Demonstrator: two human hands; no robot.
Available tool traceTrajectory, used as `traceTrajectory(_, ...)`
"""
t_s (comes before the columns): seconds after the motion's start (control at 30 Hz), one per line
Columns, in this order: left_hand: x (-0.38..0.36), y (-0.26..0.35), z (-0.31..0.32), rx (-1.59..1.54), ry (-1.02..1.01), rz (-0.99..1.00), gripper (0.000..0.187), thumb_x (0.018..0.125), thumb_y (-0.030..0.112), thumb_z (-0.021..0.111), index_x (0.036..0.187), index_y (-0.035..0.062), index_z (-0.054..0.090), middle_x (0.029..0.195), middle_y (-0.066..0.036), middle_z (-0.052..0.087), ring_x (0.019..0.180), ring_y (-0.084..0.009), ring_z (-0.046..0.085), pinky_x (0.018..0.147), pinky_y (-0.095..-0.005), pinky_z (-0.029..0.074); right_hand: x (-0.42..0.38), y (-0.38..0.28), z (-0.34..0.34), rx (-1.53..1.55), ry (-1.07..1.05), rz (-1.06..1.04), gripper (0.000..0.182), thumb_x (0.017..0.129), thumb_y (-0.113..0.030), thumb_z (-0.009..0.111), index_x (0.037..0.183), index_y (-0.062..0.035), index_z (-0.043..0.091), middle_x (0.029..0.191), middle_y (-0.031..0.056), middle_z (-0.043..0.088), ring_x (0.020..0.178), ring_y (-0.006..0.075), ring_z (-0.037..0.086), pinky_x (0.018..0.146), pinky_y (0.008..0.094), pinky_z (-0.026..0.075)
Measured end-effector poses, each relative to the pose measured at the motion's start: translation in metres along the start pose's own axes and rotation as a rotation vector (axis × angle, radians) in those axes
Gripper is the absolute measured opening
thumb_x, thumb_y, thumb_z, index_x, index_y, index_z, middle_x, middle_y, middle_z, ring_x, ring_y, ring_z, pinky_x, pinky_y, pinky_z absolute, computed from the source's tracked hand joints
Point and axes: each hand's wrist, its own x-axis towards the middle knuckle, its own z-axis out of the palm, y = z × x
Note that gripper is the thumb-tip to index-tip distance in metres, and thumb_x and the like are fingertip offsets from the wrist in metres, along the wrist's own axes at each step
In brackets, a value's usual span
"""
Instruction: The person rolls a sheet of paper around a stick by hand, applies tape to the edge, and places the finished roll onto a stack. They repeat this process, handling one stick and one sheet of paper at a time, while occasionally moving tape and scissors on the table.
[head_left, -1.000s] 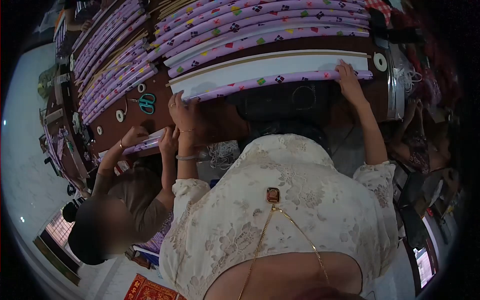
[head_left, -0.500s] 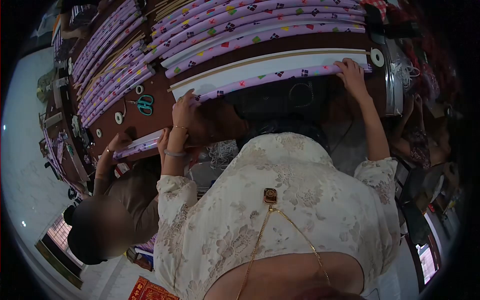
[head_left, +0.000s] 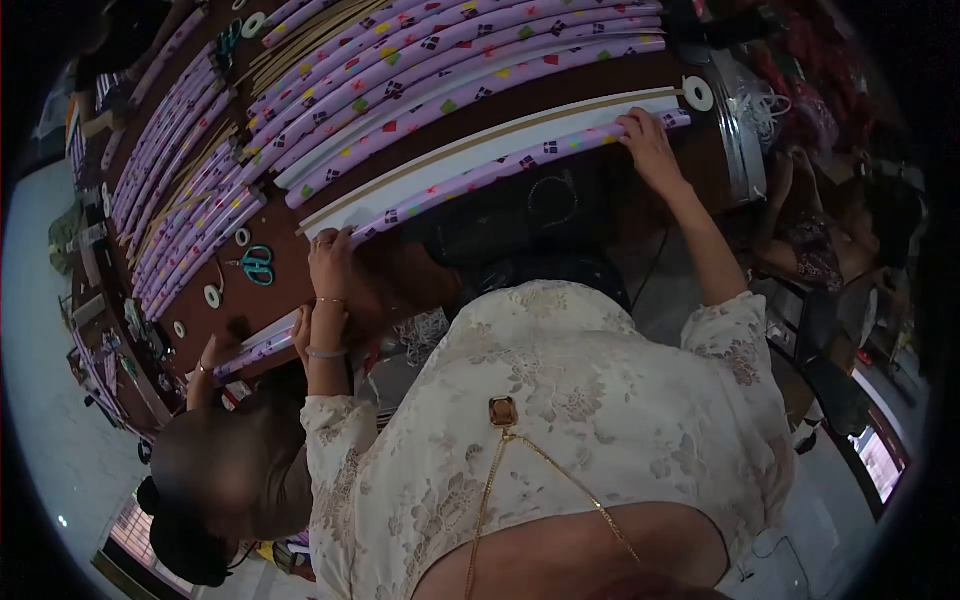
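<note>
A long purple patterned roll point(head_left: 470, 182) lies along the table's near edge, its white inner side showing behind it with a thin tan stick point(head_left: 480, 130) along the far edge. At its left end, my left hand point(head_left: 330, 262) has its fingers closed on the roll. My right hand point(head_left: 650, 150) holds the roll near its right end, fingers curled over the top. Beyond the stick, several finished-looking purple rolls point(head_left: 460, 95) lie side by side.
Teal scissors point(head_left: 258, 265) and white tape rolls point(head_left: 699, 94) lie on the brown table point(head_left: 290, 290). A co-worker point(head_left: 240, 460) at the left handles a shorter purple roll point(head_left: 262, 347). Another person point(head_left: 825, 235) sits at the right. More rolls point(head_left: 170, 160) are stacked at the left.
The view has shifted, so the table and rolls appear further left. My left hand's fingers are now more curled over the roll's left end. My right hand stays near the right end.
</note>
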Motion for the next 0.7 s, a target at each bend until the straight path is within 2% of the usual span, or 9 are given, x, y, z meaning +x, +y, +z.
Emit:
traceTrajectory(0.1, 0.004, -0.004, -0.003, -0.016, -0.04, 0.06, 0.03, 0.077, 0.009, 0.054, 0.106, 0.0135, 0.057, 0.093, -0.011, 0.054, 0.084, -0.0299, 0.053, 0.069, -0.038, 0.045, 0.006, -0.005, -0.012, 0.1, -0.09, 0.092, 0.03, 0.08, -0.008, 0.054, 0.109, -0.0065, 0.047, 0.114, 0.0146, 0.041, 0.102, 0.0345, 0.042, 0.088, 0.0426, 0.036)
traceTrajectory(0.17, 0.005, 0.001, -0.01, -0.089, -0.045, -0.054, 0.037, 0.077, 0.009, 0.054, 0.113, 0.0139, 0.053, 0.093, -0.012, 0.055, 0.084, -0.0307, 0.053, 0.07, -0.0382, 0.045, 0.003, 0.002, -0.004, 0.088, 0.027, -0.022, 0.032, 0.079, -0.007, 0.054, 0.111, -0.0068, 0.047, 0.116, 0.0158, 0.04, 0.105, 0.0358, 0.041, 0.09, 0.0422, 0.036)
traceTrajectory(0.2, 0.006, 0.004, -0.013, -0.021, -0.07, -0.052, 0.041, 0.077, 0.01, 0.054, 0.118, 0.0145, 0.049, 0.096, -0.012, 0.056, 0.087, -0.0307, 0.053, 0.071, -0.0385, 0.045, 0.001, 0.004, -0.002, 0.123, -0.017, 0.034, 0.028, 0.083, -0.011, 0.054, 0.109, -0.0053, 0.047, 0.115, 0.0154, 0.039, 0.107, 0.0347, 0.04, 0.094, 0.0432, 0.032)
traceTrajectory(0.27, 0.005, 0.009, -0.012, -0.141, -0.007, -0.113, 0.036, 0.078, 0.01, 0.052, 0.114, 0.0139, 0.052, 0.097, -0.011, 0.057, 0.089, -0.0297, 0.054, 0.072, -0.0381, 0.045, 0.001, 0.005, -0.007, 0.1, -0.001, 0.001, 0.031, 0.082, -0.012, 0.055, 0.111, -0.0051, 0.046, 0.117, 0.0157, 0.038, 0.108, 0.0346, 0.04, 0.095, 0.0433, 0.032)
traceTrajectory(0.33, 0.0, -0.006, -0.001, -0.031, -0.052, -0.095, 0.03, 0.079, 0.012, 0.053, 0.109, 0.013, 0.055, 0.099, -0.011, 0.058, 0.093, -0.0286, 0.054, 0.074, -0.0373, 0.044, 0.0, 0.007, -0.01, 0.058, 0.012, -0.081, 0.038, 0.08, -0.012, 0.057, 0.114, -0.0048, 0.041, 0.119, 0.0161, 0.037, 0.111, 0.0342, 0.038, 0.095, 0.044, 0.031)
traceTrajectory(0.4, -0.003, -0.007, 0.001, -0.019, -0.049, -0.068, 0.024, 0.079, 0.015, 0.055, 0.103, 0.0116, 0.056, 0.1, -0.011, 0.058, 0.095, -0.0282, 0.053, 0.077, -0.0371, 0.044, 0.002, 0.008, -0.013, 0.057, -0.054, -0.034, 0.038, 0.079, -0.012, 0.058, 0.113, -0.005, 0.042, 0.119, 0.0156, 0.037, 0.113, 0.0335, 0.037, 0.096, 0.0441, 0.031)
traceTrajectory(0.43, -0.005, -0.006, 0.002, -0.029, -0.004, -0.049, 0.028, 0.076, 0.017, 0.06, 0.103, 0.0107, 0.056, 0.102, -0.01, 0.057, 0.097, -0.0294, 0.053, 0.079, -0.0376, 0.042, 0.003, 0.008, -0.014, 0.071, -0.123, 0.002, 0.038, 0.078, -0.011, 0.058, 0.112, -0.0052, 0.042, 0.119, 0.0151, 0.037, 0.115, 0.0328, 0.036, 0.097, 0.0443, 0.031)
traceTrajectory(0.57, -0.002, 0.012, -0.009, -0.055, 0.029, 0.017, 0.035, 0.071, 0.017, 0.066, 0.103, 0.0096, 0.055, 0.107, -0.01, 0.055, 0.097, -0.0304, 0.052, 0.081, -0.0384, 0.041, 0.003, 0.011, -0.015, 0.039, -0.075, -0.048, 0.037, 0.077, -0.01, 0.059, 0.109, -0.005, 0.043, 0.119, 0.0139, 0.038, 0.118, 0.031, 0.035, 0.098, 0.0451, 0.029)
traceTrajectory(0.7, -0.005, -0.003, 0.005, -0.122, 0.064, -0.01, 0.036, 0.069, 0.015, 0.067, 0.103, 0.0104, 0.055, 0.108, -0.011, 0.054, 0.097, -0.03, 0.052, 0.081, -0.0385, 0.042, 0.004, 0.01, -0.016, 0.091, -0.067, -0.036, 0.035, 0.077, -0.009, 0.058, 0.109, -0.005, 0.043, 0.12, 0.0131, 0.038, 0.12, 0.0299, 0.033, 0.099, 0.0456, 0.029)
